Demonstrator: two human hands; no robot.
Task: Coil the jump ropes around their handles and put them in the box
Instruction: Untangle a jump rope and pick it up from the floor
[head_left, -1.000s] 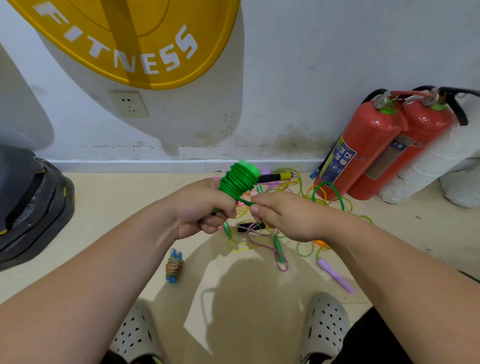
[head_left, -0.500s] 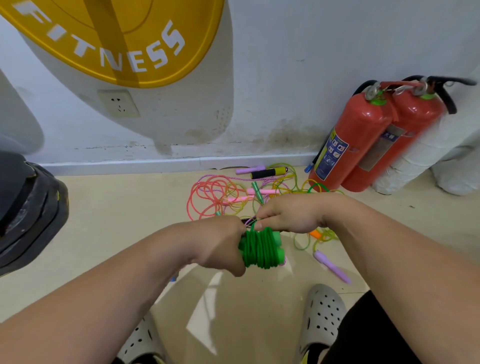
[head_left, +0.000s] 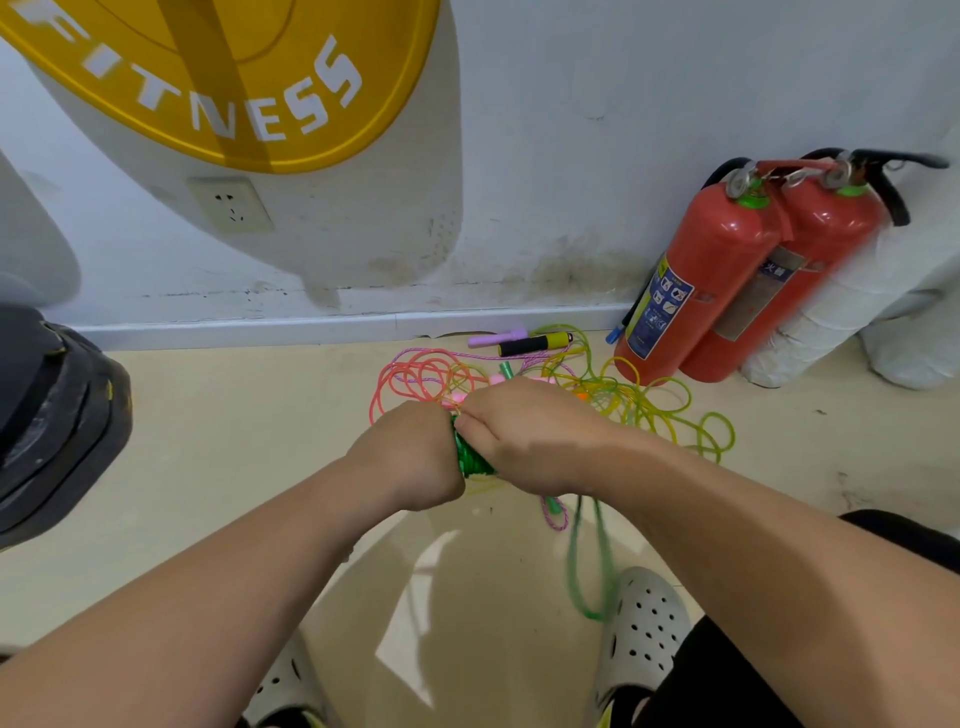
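Green plastic jump-rope coil (head_left: 470, 460) sat between left hand (head_left: 410, 452) and right hand (head_left: 524, 441), both fists clenched round it (loose tail (head_left: 587, 566) below coil).

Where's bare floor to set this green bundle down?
Widest bare floor lies left, between the dark equipment and the rope tangle. A smaller patch sits right of the tangle, in front of the fire extinguishers. Crowded: the tangle along the baseboard, ahead of the green bundle.
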